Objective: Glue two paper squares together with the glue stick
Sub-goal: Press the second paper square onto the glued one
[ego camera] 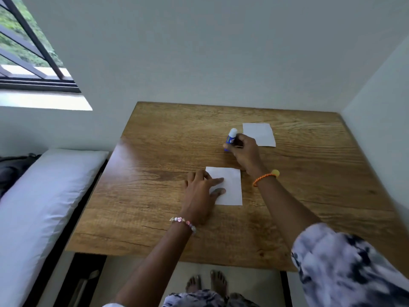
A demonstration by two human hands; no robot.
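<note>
Two white paper squares lie flat on a wooden table (155, 151). The near square (231, 185) is in the middle of the table, and my left hand (202, 191) rests on its left part with the fingers spread flat. The far square (261, 134) lies toward the back right. Just left of it stands a blue glue stick (230, 138) with a white cap, tilted slightly. My right hand (245, 151) is closed around the stick's lower half, and its base touches the table.
White walls close off the table at the back and right. A white cushion (39, 207) lies along the left, below a barred window (28, 52). My bare feet (207, 282) show under the near table edge.
</note>
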